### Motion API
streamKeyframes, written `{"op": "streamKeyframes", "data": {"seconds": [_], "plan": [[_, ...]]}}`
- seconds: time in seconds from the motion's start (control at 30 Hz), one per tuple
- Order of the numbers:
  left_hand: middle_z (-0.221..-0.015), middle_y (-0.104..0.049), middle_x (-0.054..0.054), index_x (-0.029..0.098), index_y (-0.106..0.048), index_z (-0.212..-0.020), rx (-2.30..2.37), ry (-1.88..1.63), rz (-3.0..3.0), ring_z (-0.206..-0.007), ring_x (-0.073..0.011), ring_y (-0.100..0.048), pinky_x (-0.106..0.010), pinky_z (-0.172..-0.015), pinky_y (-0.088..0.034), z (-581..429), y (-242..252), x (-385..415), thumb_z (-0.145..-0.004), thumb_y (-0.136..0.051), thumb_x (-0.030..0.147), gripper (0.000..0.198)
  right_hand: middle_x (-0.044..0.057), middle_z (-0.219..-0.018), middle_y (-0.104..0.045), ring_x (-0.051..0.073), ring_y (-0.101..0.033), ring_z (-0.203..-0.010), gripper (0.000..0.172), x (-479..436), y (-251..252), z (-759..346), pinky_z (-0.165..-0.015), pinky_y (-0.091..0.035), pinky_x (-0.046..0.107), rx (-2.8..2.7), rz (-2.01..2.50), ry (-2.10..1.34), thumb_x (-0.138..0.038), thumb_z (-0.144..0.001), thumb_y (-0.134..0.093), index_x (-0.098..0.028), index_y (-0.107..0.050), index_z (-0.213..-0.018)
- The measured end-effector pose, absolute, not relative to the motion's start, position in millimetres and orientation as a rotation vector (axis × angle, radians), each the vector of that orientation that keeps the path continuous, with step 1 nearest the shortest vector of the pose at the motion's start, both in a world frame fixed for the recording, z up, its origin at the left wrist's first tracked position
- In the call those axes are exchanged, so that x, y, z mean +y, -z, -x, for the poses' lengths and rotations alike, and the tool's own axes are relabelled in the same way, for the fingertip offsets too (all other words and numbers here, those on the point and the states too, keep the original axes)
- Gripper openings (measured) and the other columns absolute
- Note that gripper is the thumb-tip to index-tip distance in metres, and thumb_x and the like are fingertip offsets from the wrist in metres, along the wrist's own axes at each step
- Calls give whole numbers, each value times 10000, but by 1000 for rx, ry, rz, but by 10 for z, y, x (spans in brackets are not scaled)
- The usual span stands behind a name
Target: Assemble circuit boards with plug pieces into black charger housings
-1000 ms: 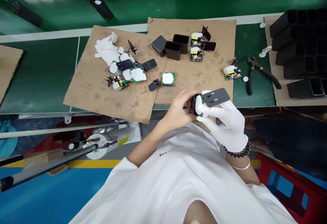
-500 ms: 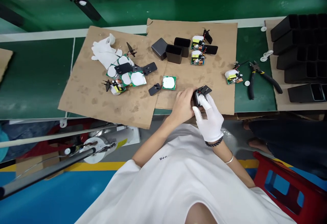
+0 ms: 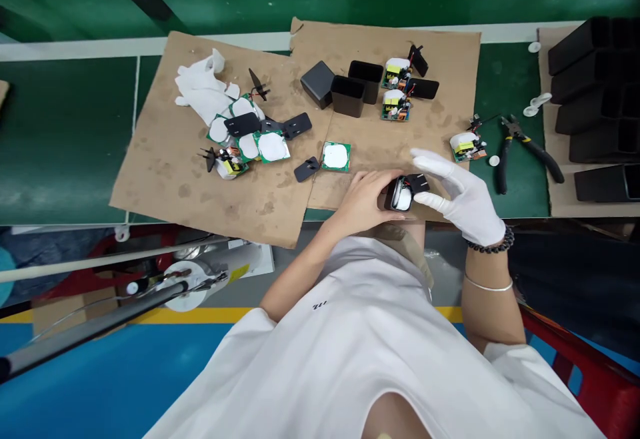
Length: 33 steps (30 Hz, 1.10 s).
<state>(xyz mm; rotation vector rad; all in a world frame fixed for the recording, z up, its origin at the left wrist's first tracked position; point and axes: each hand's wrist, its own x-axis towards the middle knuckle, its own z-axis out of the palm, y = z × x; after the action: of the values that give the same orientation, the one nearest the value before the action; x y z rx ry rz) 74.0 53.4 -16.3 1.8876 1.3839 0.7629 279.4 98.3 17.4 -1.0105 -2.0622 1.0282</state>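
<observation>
My bare left hand (image 3: 365, 202) is wrapped around a black adapter housing (image 3: 391, 193) at the bench's front edge. Inside the housing's open end sits a white-topped part, and a black plug cover (image 3: 419, 183) with prongs leans out at its right. My right hand (image 3: 465, 195), in a white glove, is spread just right of the housing. Its thumb tip is close to the plug cover; whether they touch I cannot tell. A little behind lies a circuit board with a white pad (image 3: 336, 156), beside a loose plug cover (image 3: 307, 169).
Black housings (image 3: 349, 96) and two circuit boards (image 3: 396, 105) lie on cardboard (image 3: 380, 139). At left are a white glove (image 3: 203, 85) and a pile of boards (image 3: 273, 147). Black-handled cutters (image 3: 504, 159) and stacked housings (image 3: 580, 92) are at right.
My right hand has let go, pulling back right from inside the housing with its fingers spreading. My left hand keeps hold of the housing. The camera view has shifted slightly.
</observation>
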Motion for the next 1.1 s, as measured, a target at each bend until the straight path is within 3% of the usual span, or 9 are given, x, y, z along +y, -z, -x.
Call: {"op": "streamKeyframes", "data": {"seconds": [0.1, 0.27, 0.53, 0.8, 0.9, 1.0, 1.1], "plan": [[-1268, -668, -99, 235, -517, -1340, 1331, -725, -1892, -1126, -287, -618, -392, -1007, -381, -704, 132, 561, -676, -852, 414, 766, 42, -1202, -725, 262, -686, -1125, 453, 1049, -164, -2828, -1021, -555, 434, -2086, 1037, -1090, -476, -816, -733, -252, -691, -1207], [-1276, -639, -120, 201, -531, -1277, 1521, -737, -1871, -1181, -288, -589, -391, -1010, -366, -914, 115, 502, -744, -784, 369, 614, 77, -1092, -759, 267, -730, -961, 390, 714, -308, -2690, -900, -585, 420, -2067, 1337, -624, -419, -834, -728, -218, -712, -1167], [-1163, -657, -148, 160, -509, -1217, 1812, -888, -1879, -1102, -293, -601, -415, -970, -380, -1270, 285, 406, -850, -612, 287, 402, 95, -885, -739, 285, -665, -836, 198, 404, -420, -2406, -724, -515, 395, -2078, 1685, -124, -344, -840, -707, -183, -705, -954], [-1315, -631, -153, 186, -376, -1403, 1713, -1019, -2013, -1140, -253, -617, -402, -1025, -383, -1199, 360, 356, -903, -528, 304, 536, 113, -805, -626, 305, -585, -819, 198, 478, -397, -2281, -703, -484, 419, -2142, 1834, -60, -369, -848, -664, -172, -660, -871], [-1318, -633, -143, 185, -382, -1412, 1633, -1083, -2089, -1168, -242, -605, -381, -1040, -383, -1150, 379, 316, -904, -526, 283, 537, 121, -847, -665, 303, -631, -853, 237, 450, -261, -2296, -759, -533, 451, -2062, 1745, -8, -401, -881, -638, -168, -669, -907], [-1312, -639, -135, 184, -388, -1419, 1639, -1083, -2084, -1168, -237, -606, -373, -1040, -393, -1134, 386, 303, -916, -511, 305, 531, 134, -1074, -709, 274, -681, -1005, 298, 369, -34, -2357, -878, -572, 420, -1989, 1491, -13, -398, -900, -639, -177, -656, -1099], [-1277, -662, -126, 188, -435, -1395, 1652, -1080, -2070, -1143, -227, -624, -366, -1034, -402, -1152, 370, 321, -929, -492, 289, 480, 130, -1286, -660, 231, -682, -1122, 344, 305, 190, -2397, -926, -588, 343, -1963, 1353, -55, -337, -911, -645, -217, -616, -1232]]}}
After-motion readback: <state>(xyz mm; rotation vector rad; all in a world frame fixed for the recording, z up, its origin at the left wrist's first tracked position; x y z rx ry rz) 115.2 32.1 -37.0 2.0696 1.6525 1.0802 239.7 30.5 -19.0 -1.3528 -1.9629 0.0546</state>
